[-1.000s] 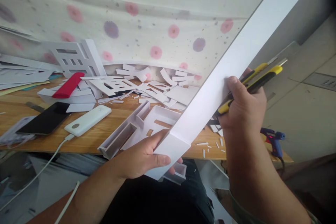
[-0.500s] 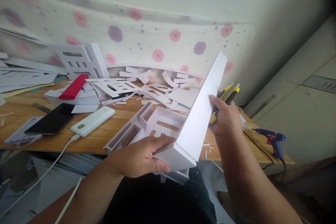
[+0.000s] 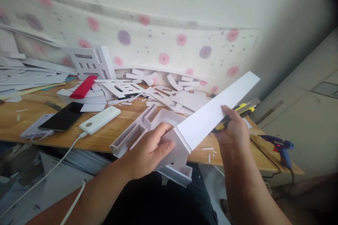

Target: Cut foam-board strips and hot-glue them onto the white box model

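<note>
My left hand (image 3: 151, 151) is closed around the near end of a long white foam board piece (image 3: 211, 117), thumb on its folded end face. The piece slants up and away to the right. My right hand (image 3: 233, 126) is closed, its thumb pressing the strip's right edge. It also holds yellow-and-black utility knives (image 3: 224, 121), partly hidden behind the strip, with a blade end pointing to the right. Under my left hand a white foam board model (image 3: 129, 135) with box-like compartments overhangs the table's front edge; its middle is covered.
White board scraps (image 3: 158, 93) spread along the back of the wooden table (image 3: 102, 140). To the left are a phone (image 3: 62, 116), a cabled white power bank (image 3: 100, 120) and a red object (image 3: 83, 87). A blue glue gun (image 3: 282, 149) with a lit red light stands right.
The foam board piece has tilted lower, its far end swinging to the right. My right hand has moved slightly right with it, exposing more of the knives. The camera view has shifted a little left.
</note>
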Tool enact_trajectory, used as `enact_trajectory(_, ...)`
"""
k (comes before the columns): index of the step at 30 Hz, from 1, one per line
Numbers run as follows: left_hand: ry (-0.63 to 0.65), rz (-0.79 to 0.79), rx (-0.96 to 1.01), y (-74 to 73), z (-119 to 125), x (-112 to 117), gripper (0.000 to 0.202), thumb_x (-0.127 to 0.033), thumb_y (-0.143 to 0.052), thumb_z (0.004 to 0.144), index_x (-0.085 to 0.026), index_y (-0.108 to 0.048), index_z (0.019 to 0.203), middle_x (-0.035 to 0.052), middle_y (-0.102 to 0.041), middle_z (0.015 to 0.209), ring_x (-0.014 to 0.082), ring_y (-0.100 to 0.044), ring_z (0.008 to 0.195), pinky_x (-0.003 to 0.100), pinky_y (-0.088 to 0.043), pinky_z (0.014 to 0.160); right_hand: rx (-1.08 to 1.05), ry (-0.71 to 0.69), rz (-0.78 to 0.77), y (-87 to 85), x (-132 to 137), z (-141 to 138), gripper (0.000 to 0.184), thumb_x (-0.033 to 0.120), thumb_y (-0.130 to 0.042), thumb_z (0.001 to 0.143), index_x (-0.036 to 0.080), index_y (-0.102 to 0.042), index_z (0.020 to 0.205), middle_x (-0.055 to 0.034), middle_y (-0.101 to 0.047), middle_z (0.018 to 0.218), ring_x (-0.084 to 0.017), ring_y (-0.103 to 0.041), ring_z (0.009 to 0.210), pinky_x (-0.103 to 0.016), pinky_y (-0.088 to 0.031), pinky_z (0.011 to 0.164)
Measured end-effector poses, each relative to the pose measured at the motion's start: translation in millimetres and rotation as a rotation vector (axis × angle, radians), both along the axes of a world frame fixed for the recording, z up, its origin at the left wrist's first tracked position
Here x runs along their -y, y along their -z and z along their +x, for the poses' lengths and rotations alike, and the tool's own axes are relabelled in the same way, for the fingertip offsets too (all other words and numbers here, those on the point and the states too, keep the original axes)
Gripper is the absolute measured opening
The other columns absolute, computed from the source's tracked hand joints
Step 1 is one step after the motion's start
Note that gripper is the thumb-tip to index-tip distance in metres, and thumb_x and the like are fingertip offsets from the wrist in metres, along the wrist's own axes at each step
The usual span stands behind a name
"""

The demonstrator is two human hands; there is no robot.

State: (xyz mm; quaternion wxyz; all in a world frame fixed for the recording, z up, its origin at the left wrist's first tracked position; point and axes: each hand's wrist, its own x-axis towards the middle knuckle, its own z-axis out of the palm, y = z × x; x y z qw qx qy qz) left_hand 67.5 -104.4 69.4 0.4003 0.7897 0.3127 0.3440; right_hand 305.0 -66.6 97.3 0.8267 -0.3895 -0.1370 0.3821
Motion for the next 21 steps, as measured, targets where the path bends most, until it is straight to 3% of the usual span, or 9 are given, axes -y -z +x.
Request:
enact_trajectory(2, -0.168, 0.174, -0.111, 4.2, 6, 1, 0.079, -0.066, -0.068, 0.075, -0.023, -0.041, 0.135, 0.0128, -0.064, 0.123, 0.0324, -0.064, 0.105, 0.040, -0.052, 0.084, 0.027, 0.048, 0.020, 0.6, 1, 0, 0.031, 0.012, -0.071, 0.063, 0.015, -0.062, 0.092, 0.0008, -0.066, 0.085, -0.016, -0.065, 0.071, -0.030, -0.063, 0.065)
enact_trajectory(4, -0.329, 0.315, -0.275, 7.5, 11, 1, 0.097, -0.066, -0.080, 0.059, -0.024, -0.040, 0.137, 0.0144, -0.062, 0.126, 0.0380, -0.064, 0.106, 0.046, -0.052, 0.085, 0.062, 0.110, 0.046, 0.5, 2, 1, 0.035, 0.012, -0.072, 0.062, 0.017, -0.062, 0.094, 0.0020, -0.066, 0.088, -0.018, -0.067, 0.078, -0.033, -0.063, 0.069)
enact_trajectory(7, -0.422, 0.412, -0.468, 9.9, 15, 0, 0.072, -0.043, -0.073, 0.072, -0.027, -0.042, 0.135, 0.0106, -0.064, 0.124, 0.0360, -0.066, 0.106, 0.046, -0.052, 0.085, 0.184, 0.248, 0.089, -0.4, 4, 5, 0.038, 0.015, -0.075, 0.061, 0.019, -0.064, 0.097, 0.0023, -0.067, 0.091, -0.020, -0.067, 0.087, -0.034, -0.063, 0.076)
enact_trajectory(10, -0.417, 0.440, -0.537, 9.1, 14, -1, 0.068, -0.031, -0.067, 0.072, -0.028, -0.043, 0.136, 0.0082, -0.067, 0.121, 0.0342, -0.067, 0.105, 0.044, -0.051, 0.084, 0.337, 0.335, 0.204, -2.4, 8, 8, 0.035, 0.019, -0.079, 0.062, 0.018, -0.066, 0.095, 0.0007, -0.067, 0.092, -0.019, -0.067, 0.090, -0.031, -0.061, 0.080)
enact_trajectory(18, -0.367, 0.421, -0.505, 2.7, 9, -3, 0.064, -0.032, -0.063, 0.073, -0.027, -0.046, 0.134, 0.0072, -0.068, 0.122, 0.0302, -0.067, 0.102, 0.038, -0.051, 0.080, 0.596, 0.366, 0.296, -8.9, 13, 7, 0.021, 0.020, -0.071, 0.074, 0.019, -0.064, 0.094, -0.0030, -0.067, 0.094, -0.020, -0.068, 0.091, -0.038, -0.057, 0.093)
enact_trajectory(21, -0.169, 0.463, -0.570, 4.4, 11, 2, 0.066, -0.031, -0.066, 0.068, -0.029, -0.050, 0.131, 0.0041, -0.070, 0.109, 0.0281, -0.068, 0.091, 0.036, -0.050, 0.073, 0.547, 0.409, 0.236, -13.7, 5, 17, 0.021, 0.020, -0.075, 0.071, 0.018, -0.062, 0.088, -0.0007, -0.063, 0.085, -0.018, -0.067, 0.082, -0.032, -0.060, 0.079)
